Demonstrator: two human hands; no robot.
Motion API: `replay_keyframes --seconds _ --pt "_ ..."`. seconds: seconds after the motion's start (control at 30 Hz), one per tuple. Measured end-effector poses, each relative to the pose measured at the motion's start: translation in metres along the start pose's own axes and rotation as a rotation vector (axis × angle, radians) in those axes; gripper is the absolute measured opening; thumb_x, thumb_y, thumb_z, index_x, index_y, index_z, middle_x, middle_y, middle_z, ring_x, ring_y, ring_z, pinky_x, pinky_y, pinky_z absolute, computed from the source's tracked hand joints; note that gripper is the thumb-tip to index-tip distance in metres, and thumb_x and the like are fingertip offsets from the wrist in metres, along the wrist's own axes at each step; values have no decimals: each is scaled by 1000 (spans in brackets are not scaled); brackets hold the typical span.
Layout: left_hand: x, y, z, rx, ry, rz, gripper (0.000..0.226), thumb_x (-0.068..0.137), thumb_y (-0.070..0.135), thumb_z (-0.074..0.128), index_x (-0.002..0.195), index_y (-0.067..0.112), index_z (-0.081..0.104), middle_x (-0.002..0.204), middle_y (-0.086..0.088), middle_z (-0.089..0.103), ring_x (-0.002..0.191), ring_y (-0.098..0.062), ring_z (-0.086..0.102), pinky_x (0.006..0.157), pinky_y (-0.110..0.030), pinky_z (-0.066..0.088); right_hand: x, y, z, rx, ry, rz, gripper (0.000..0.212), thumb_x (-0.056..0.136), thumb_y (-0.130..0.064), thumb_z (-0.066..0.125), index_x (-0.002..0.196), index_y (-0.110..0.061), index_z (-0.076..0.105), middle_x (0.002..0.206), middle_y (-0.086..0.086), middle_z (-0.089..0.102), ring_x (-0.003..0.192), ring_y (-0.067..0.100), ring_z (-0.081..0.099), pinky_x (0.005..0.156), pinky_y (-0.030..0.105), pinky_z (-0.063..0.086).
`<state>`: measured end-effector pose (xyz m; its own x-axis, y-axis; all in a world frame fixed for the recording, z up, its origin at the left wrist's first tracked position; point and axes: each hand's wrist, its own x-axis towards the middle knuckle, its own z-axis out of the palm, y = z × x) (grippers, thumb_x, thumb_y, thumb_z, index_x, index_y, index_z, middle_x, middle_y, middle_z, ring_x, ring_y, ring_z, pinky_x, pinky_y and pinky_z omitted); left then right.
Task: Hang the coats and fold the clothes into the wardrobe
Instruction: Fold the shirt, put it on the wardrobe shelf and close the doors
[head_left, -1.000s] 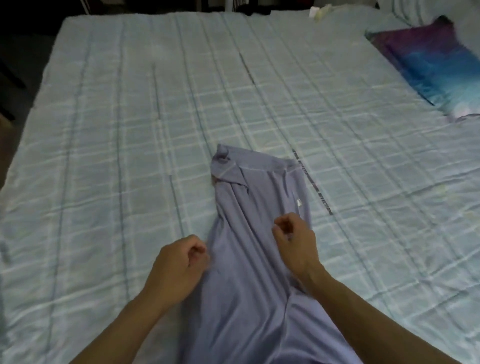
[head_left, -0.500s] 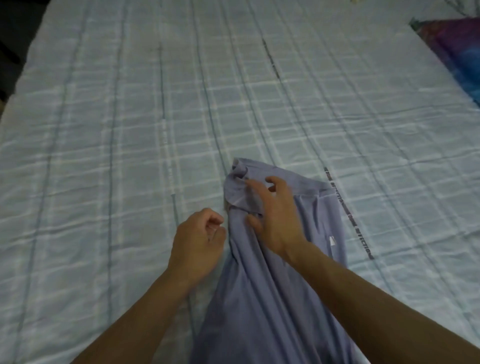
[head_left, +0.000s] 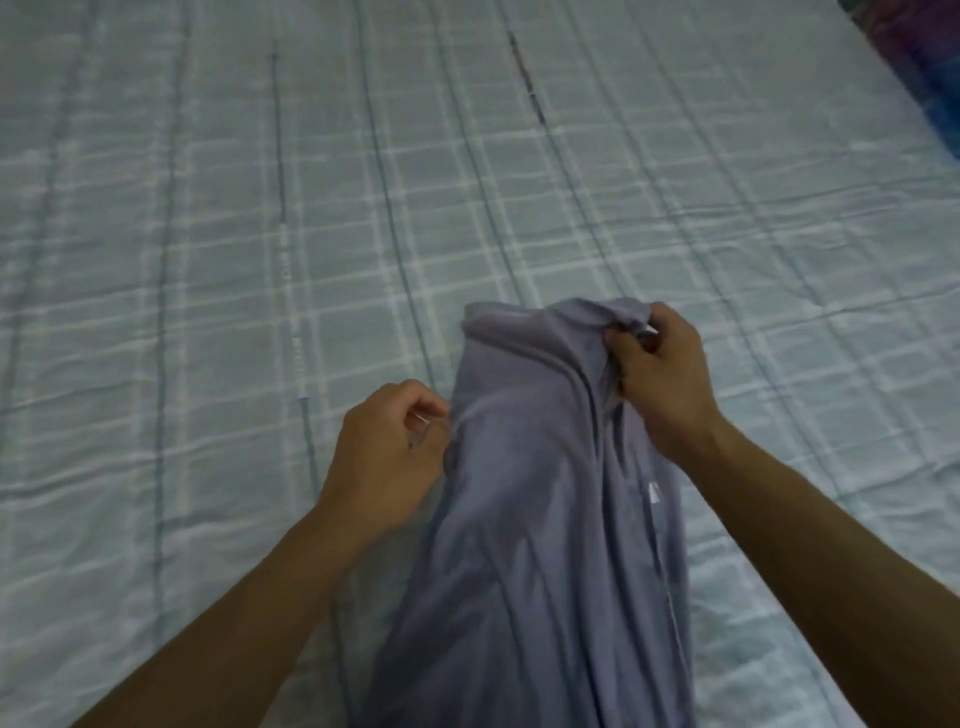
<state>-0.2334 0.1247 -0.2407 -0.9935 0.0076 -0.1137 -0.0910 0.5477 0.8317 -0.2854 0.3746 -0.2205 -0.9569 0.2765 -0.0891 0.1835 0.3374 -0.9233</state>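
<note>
— What's on the left?
— A pale blue-green checked quilted bedspread (head_left: 208, 260), wrinkled, runs across the whole view. On it, near the middle, the left hand (head_left: 387, 457) is curled, thumb and forefinger pinching the left edge of a lavender-grey soft cloth garment (head_left: 519, 493).
— And the garment itself?
— It lies lengthwise on the bedspread, between both forearms, creased along its length. A small white tag (head_left: 653, 491) shows near its right side.
— Further right?
— The right hand (head_left: 660, 374) clutches the bunched upper right corner. In the far top corner sits a purple and blue patterned cushion (head_left: 924, 67).
</note>
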Motion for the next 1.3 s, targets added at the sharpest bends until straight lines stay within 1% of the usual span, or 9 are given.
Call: replay_keyframes --seconds 0.2,0.33,0.47,0.63,0.73,0.93,1.07,1.17,1.3 --pt "3 24 25 41 -35 43 11 85 10 67 91 19 69 90 8 67 83 -9 63 77 -29 52 25 18 -62 -27 298 76 16 85 -15 59 75 -25 52 82 8 64 74 18 59 70 39 48" --pt "-3 31 41 77 -63 93 13 84 9 67 94 16 69 92 3 67 82 -14 64 80 -34 52 11 55 -65 89 135 383 23 76 -22 74 76 -13 53 78 16 56 65 24 54 61 41 45" --pt "-5 33 55 165 -113 150 16 84 11 66 100 15 65 98 -1 62 90 -18 60 85 -34 49 -17 80 -63 11 139 493 63 68 -25 87 114 -19 44 102 10 65 84 23 67 73 41 58" --pt "14 40 73 445 -183 314 32 88 22 62 119 17 61 118 -6 56 106 -27 49 87 -41 45 -22 78 -56 -172 53 323 110 60 -26 93 146 -29 23 113 -7 48 89 13 56 60 15 47" --pt "27 37 86 705 -291 383 46 91 36 56 136 24 50 139 -2 47 124 -26 40 96 -41 41 -23 78 -52 -243 28 192 81 76 -7 74 144 -23 32 112 -7 49 76 0 51 52 3 42" --pt "31 20 94 848 -304 370 55 94 44 51 145 27 39 153 -1 34 136 -25 34 105 -42 33 4 73 -80 -57 114 111 47 82 10 58 124 -13 58 119 8 63 99 15 62 77 25 54" --pt "25 20 97 843 -315 374 55 96 41 48 147 24 38 155 -4 32 137 -26 32 109 -43 29 -5 78 -78 -472 79 113 49 84 4 58 131 -9 54 126 16 55 112 30 56 83 20 38" --pt "17 20 94 845 -263 451 52 94 40 51 141 18 47 152 -8 39 136 -29 38 108 -45 32 -33 66 -66 -579 213 -122 49 85 -3 55 133 -9 51 137 23 41 122 34 43 95 21 28" --pt "22 12 98 905 -325 580 59 97 45 44 149 18 39 159 -11 30 146 -31 26 117 -52 24 -72 77 -34 -831 -295 -468 58 94 -38 53 144 -11 44 153 19 35 143 33 30 117 45 26"
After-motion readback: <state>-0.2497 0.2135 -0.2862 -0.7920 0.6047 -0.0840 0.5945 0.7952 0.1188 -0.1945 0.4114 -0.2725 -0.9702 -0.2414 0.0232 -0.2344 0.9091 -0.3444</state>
